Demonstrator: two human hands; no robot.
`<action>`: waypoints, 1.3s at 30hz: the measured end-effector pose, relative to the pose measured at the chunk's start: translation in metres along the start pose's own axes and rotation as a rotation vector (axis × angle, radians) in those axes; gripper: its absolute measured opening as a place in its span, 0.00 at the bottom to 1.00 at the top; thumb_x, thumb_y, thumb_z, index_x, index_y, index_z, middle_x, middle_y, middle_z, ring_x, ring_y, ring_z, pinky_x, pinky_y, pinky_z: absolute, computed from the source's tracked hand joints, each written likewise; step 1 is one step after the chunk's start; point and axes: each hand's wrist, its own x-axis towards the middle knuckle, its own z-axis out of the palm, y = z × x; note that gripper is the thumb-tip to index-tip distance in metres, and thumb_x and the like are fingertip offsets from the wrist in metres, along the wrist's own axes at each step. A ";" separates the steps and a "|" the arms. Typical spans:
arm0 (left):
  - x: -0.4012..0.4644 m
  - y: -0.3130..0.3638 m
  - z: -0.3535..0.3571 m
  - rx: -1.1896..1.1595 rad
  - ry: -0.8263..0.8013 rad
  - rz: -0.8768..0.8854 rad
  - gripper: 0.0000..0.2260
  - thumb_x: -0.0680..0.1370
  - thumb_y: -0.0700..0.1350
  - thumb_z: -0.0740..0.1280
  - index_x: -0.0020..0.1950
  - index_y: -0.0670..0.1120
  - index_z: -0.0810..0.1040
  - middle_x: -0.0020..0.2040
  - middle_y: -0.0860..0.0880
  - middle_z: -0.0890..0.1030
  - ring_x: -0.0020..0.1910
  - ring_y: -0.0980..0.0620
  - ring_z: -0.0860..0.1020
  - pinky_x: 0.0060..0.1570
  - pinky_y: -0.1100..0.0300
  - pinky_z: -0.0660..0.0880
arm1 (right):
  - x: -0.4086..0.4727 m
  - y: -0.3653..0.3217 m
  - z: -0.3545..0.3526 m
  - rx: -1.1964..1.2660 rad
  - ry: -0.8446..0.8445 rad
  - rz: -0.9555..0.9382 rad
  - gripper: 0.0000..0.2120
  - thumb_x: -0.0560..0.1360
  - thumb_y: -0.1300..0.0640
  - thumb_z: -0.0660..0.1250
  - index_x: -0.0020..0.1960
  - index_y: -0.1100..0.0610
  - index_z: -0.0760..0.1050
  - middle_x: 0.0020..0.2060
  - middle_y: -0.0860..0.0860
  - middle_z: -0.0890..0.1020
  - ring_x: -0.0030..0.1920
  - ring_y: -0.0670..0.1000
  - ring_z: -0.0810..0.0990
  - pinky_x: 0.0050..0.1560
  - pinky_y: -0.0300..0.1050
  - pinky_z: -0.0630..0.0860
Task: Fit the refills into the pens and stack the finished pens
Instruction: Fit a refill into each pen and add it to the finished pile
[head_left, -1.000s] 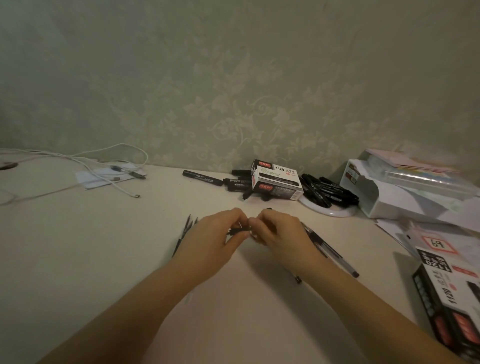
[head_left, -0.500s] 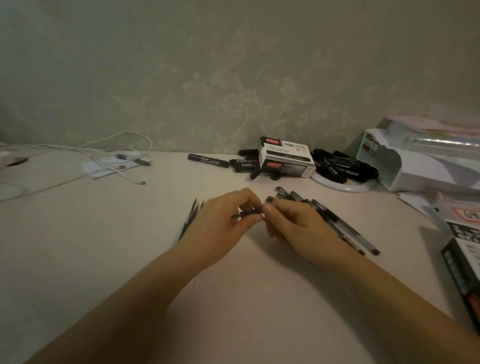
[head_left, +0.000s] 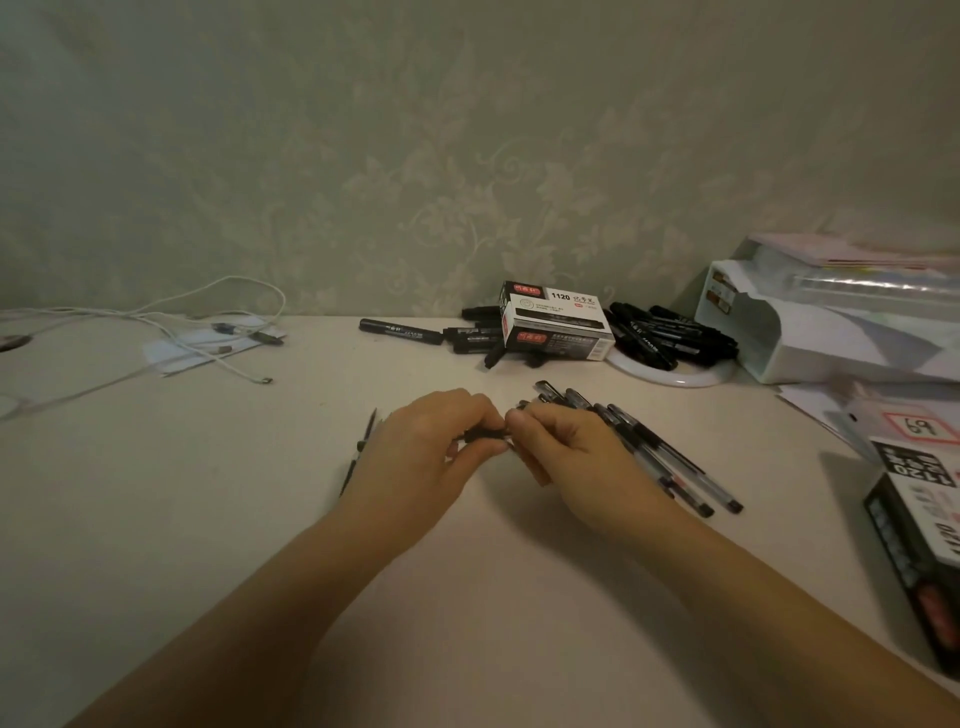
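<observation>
My left hand (head_left: 426, 447) and my right hand (head_left: 566, 447) meet at the middle of the table, both pinching one small dark pen (head_left: 485, 435) held level between their fingertips. Most of that pen is hidden by the fingers. Just right of my right hand lies a row of several clear pens with black caps (head_left: 660, 457), side by side, partly under my wrist. Thin dark refills (head_left: 363, 441) lie on the table to the left of my left hand, mostly hidden behind it.
A white pen box marked 1120 (head_left: 556, 322) stands at the back, among loose black markers (head_left: 400, 331), with more markers on a white plate (head_left: 670, 371). A white tray (head_left: 831, 332) and another box (head_left: 919, 525) are on the right. White cables (head_left: 171, 332) lie at the left.
The camera has tilted, so the scene shifted in view. My hands stay together on the small pen, and the row of clear pens has come into fuller view beside my right hand.
</observation>
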 end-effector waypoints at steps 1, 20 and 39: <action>0.001 0.000 -0.001 0.015 0.018 0.007 0.02 0.75 0.44 0.71 0.47 0.49 0.80 0.40 0.56 0.79 0.39 0.59 0.75 0.40 0.67 0.72 | 0.001 0.000 0.002 0.023 0.012 0.009 0.20 0.82 0.47 0.59 0.34 0.55 0.71 0.25 0.45 0.72 0.28 0.41 0.68 0.32 0.31 0.67; -0.001 -0.021 -0.006 0.066 -0.080 -0.286 0.05 0.78 0.46 0.66 0.53 0.52 0.79 0.49 0.53 0.79 0.47 0.57 0.76 0.51 0.58 0.76 | 0.012 0.011 0.011 -0.888 0.088 -0.127 0.09 0.81 0.54 0.61 0.59 0.49 0.77 0.57 0.46 0.74 0.59 0.50 0.68 0.52 0.44 0.59; -0.002 -0.016 -0.001 -0.054 -0.115 -0.240 0.06 0.77 0.46 0.69 0.53 0.52 0.79 0.47 0.57 0.81 0.47 0.60 0.77 0.45 0.75 0.70 | 0.003 0.009 -0.003 -0.444 0.079 -0.215 0.06 0.79 0.58 0.68 0.55 0.52 0.81 0.46 0.46 0.80 0.48 0.45 0.76 0.50 0.39 0.72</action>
